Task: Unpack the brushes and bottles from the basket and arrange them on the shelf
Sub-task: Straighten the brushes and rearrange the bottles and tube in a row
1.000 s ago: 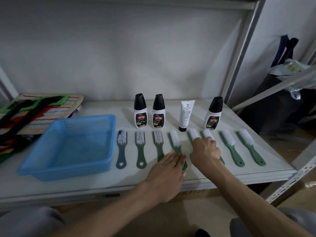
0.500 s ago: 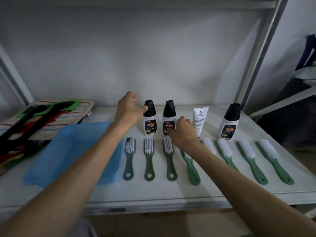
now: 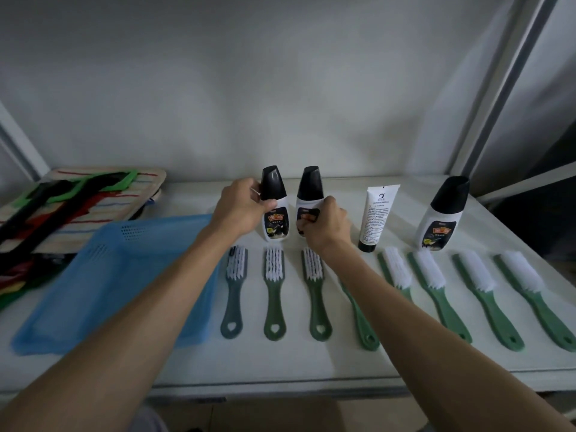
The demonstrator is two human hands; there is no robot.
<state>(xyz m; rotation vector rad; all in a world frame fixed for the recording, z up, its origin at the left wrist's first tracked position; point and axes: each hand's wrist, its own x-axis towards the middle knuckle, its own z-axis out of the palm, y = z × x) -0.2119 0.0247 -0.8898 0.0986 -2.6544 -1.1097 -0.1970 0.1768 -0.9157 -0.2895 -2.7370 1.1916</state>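
Note:
Two white bottles with black caps stand side by side at the shelf's back. My left hand [image 3: 241,210] grips the left bottle [image 3: 274,194] from its left side. My right hand [image 3: 325,224] wraps the front of the second bottle [image 3: 308,190]. A white tube [image 3: 375,218] and a third bottle [image 3: 442,215] stand further right. Several green brushes with white bristles lie in a row in front, from the leftmost brush [image 3: 235,291] to the rightmost [image 3: 536,300]. My right forearm hides part of one brush. The blue basket [image 3: 103,275] sits at left, with nothing visible in it.
Striped fabric with green and black straps [image 3: 71,201] lies at the back left, behind the basket. The white shelf board [image 3: 280,366] ends at a front edge near me. A metal upright [image 3: 498,88] rises at the right, and the wall closes the back.
Both hands have left the brush row and moved back to the bottles. The left hand closed on the left bottle, the right on the second one. The camera moved closer.

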